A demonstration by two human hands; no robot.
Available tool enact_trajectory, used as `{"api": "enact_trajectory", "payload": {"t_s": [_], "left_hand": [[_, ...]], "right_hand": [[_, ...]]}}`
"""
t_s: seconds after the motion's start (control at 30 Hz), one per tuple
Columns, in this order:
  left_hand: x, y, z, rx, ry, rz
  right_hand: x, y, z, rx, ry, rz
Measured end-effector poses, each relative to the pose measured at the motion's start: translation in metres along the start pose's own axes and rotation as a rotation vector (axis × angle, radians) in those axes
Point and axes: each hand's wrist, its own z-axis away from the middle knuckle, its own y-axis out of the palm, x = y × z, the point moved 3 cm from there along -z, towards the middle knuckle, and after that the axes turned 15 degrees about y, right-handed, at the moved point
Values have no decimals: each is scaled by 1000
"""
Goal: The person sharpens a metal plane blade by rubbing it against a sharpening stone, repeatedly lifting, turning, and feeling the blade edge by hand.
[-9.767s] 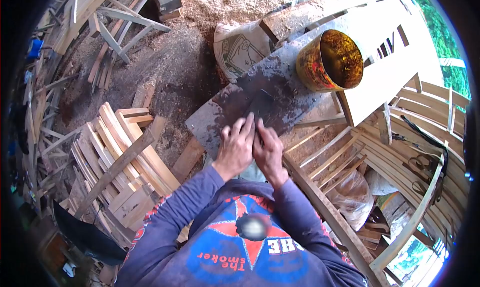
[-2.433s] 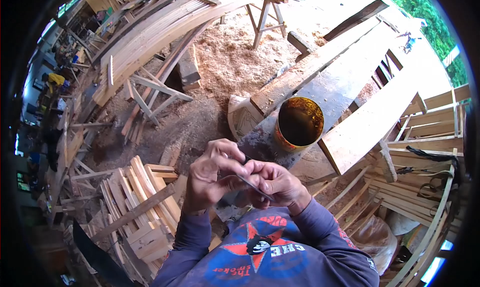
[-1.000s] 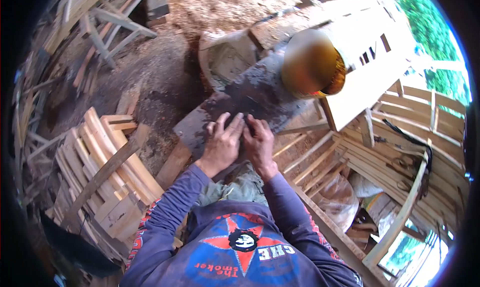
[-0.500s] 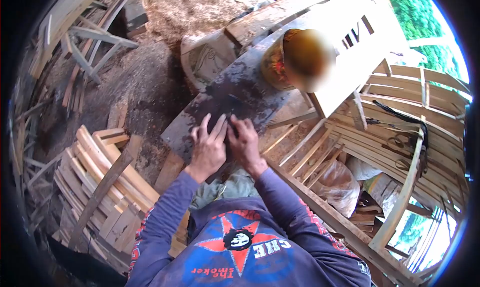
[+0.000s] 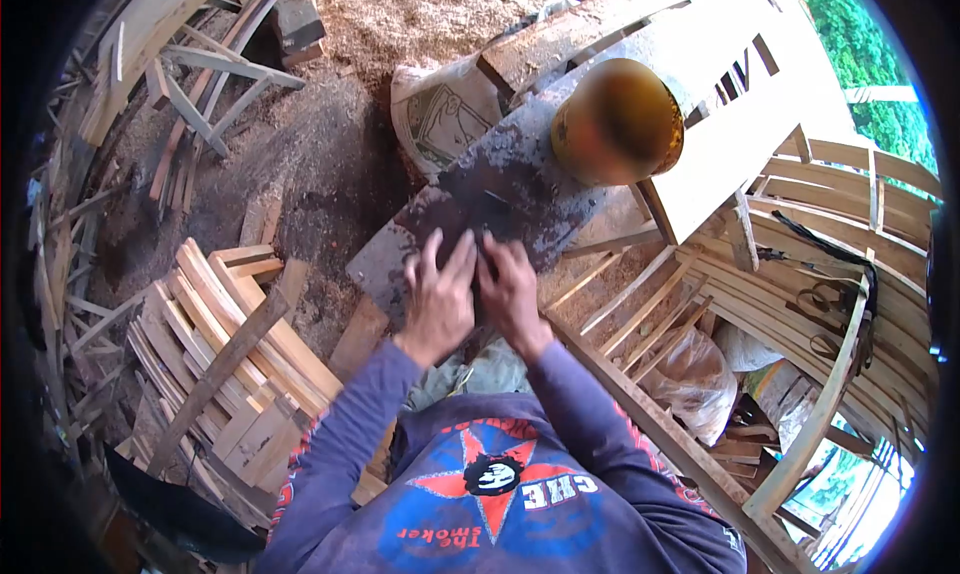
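Note:
My left hand (image 5: 441, 299) and my right hand (image 5: 512, 292) are side by side over the near part of a dark, wet-looking board (image 5: 400, 236). Their fingertips nearly meet. On my left hand two fingers lie together, stretched forward, and another stands apart; my right hand's fingers are bent and drawn in. A dark thing seems to lie beneath the fingers, but it blends with the stained surface and I cannot make out its kind. Farther up the board stands a yellowish bucket (image 5: 572, 146), its upper part blurred.
Curved wooden pieces (image 5: 250, 319) are stacked at the left. A printed sack (image 5: 440, 114) leans beside the board's far left side. A pale panel (image 5: 715, 179) is at the upper right, wooden slats (image 5: 650, 319) and a clear plastic bag (image 5: 695, 379) below it. Sawdust (image 5: 400, 19) covers the ground.
The whole view has shifted, so everything sits a little farther right and slightly lower. My hands keep nearly the same pose over the board.

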Motion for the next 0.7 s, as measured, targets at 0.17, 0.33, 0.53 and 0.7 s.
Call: {"api": "enact_trajectory", "payload": {"t_s": [0.17,0.33,0.53,0.7], "left_hand": [[1,-2,-13,-49,-73,15],[-9,0,6,-3,-43,-2],[9,1,-25,-67,-89,-15],[-26,-3,18,37,-90,18]], "right_hand": [[5,5,-16,7,-43,-72],[-1,-1,8,20,-9,-21],[9,11,-32,11,-39,-19],[0,-5,23,95,35,-70]]}}
